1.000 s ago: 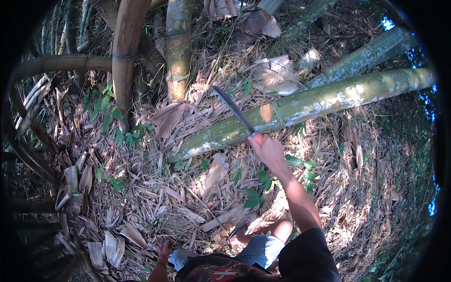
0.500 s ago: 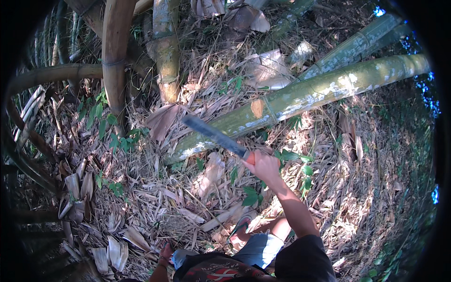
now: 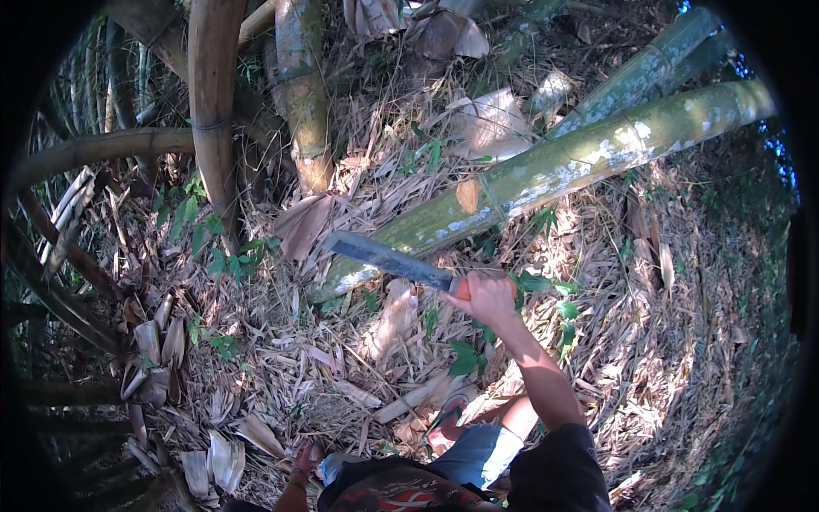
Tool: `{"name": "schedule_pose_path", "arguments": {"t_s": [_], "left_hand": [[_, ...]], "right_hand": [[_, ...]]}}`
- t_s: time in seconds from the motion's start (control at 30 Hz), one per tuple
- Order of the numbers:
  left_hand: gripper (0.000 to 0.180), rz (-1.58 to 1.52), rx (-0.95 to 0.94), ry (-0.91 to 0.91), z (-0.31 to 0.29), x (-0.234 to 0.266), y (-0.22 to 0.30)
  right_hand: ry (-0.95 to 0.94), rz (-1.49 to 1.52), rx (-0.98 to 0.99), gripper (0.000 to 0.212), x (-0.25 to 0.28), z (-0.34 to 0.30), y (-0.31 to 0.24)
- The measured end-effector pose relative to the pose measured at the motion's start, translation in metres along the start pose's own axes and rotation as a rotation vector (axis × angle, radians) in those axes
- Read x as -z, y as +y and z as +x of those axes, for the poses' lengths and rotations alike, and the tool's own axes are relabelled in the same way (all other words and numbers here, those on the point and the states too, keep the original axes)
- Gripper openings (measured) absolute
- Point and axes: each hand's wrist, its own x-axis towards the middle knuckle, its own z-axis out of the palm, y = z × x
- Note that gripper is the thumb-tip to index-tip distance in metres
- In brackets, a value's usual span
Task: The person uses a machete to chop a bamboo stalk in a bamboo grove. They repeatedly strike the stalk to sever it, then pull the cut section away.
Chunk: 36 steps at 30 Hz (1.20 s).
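My right hand (image 3: 486,297) is closed around the orange handle of a machete (image 3: 388,260). Its long, dark, blunt-ended blade points to the left and passes in front of the lower end of a thick green bamboo pole (image 3: 563,177). Pale white patches cover much of this slanting pole, and a raw tan cut mark (image 3: 467,196) shows on its side. Low beside my shorts is my left hand (image 3: 304,461), away from the bamboo. Its fingers are too small and dark to make out.
Upright bamboo stems (image 3: 212,111) stand at the far left, with a curved stem (image 3: 102,149) crossing behind. Dry leaf litter (image 3: 290,367) and husks cover the ground. Small green plants (image 3: 465,358) grow near my sandalled foot (image 3: 445,424). Another whitish-green pole (image 3: 640,77) leans at the far right.
The machete's blade has dipped slightly toward me, and my right hand has shifted a little to the right. My left hand stays low by my side.
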Motion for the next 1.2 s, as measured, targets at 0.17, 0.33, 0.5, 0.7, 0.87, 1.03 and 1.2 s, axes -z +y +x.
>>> {"name": "schedule_pose_path", "arguments": {"t_s": [0.17, 0.33, 0.5, 0.7, 0.87, 1.03, 1.2], "left_hand": [[0.056, -0.813, 0.33, -0.327, -0.009, -0.016, 0.014], [0.072, -0.282, 0.363, 0.02, -0.038, -0.003, 0.014], [0.078, -0.178, 0.338, 0.016, -0.039, 0.032, 0.024], [0.072, -0.131, 0.278, 0.204, -0.033, 0.018, 0.074], [0.059, -0.214, 0.158, 0.188, -0.04, 0.047, 0.086], [0.055, -0.035, 0.195, 0.095, -0.03, 0.041, 0.098], [0.051, 0.157, 0.213, 0.067, -0.03, 0.057, 0.123]], "right_hand": [[0.163, 0.325, -0.655, 0.065, -0.041, 0.002, 0.07], [0.034, 0.558, -0.613, 0.055, -0.074, -0.043, 0.01], [-0.07, 0.516, -0.524, 0.054, -0.127, -0.09, -0.025], [0.058, 0.285, -0.069, 0.068, -0.133, -0.063, -0.001], [0.304, 0.509, -0.286, 0.057, -0.098, -0.039, 0.036], [0.503, 1.423, -0.622, 0.042, -0.15, -0.091, -0.002], [0.449, 2.577, -0.997, 0.059, -0.156, -0.096, -0.071]]}}
